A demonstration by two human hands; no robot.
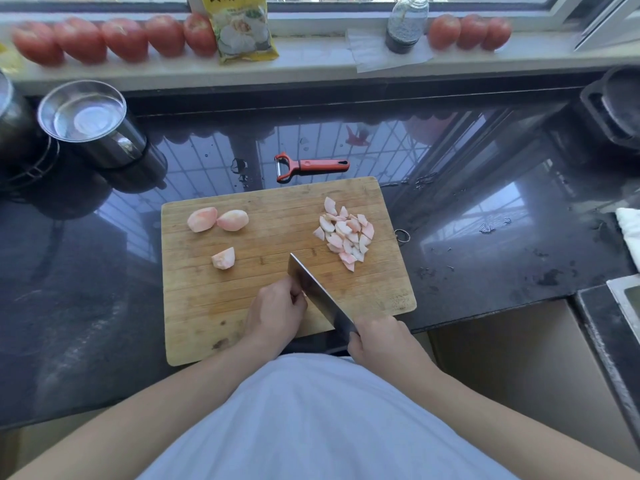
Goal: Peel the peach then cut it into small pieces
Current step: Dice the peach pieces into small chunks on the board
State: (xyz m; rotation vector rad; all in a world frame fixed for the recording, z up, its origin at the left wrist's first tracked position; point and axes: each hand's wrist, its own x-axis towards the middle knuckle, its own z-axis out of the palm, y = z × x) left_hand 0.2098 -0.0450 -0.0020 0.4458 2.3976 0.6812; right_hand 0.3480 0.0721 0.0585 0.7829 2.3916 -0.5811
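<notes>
Right hand [379, 341] grips the cleaver [317, 292] handle; left hand [277, 311], fingers curled, rests against the blade, which runs diagonally away to the left. Peeled peach chunks [218, 220] lie at the cutting board's [207, 306] far left, diced pieces [346, 233] far right, bare board between.

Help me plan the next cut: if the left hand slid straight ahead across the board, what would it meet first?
Probably the small peach wedge, slightly left of the left hand; directly ahead, the cutting board looks bare until its far edge.

- The person wears a plain pale blue-white top [311, 420].
- Both forearms are bare, with no sleeves reaching them.
- The left hand [277, 311] and right hand [384, 341] are ungloved.
</notes>
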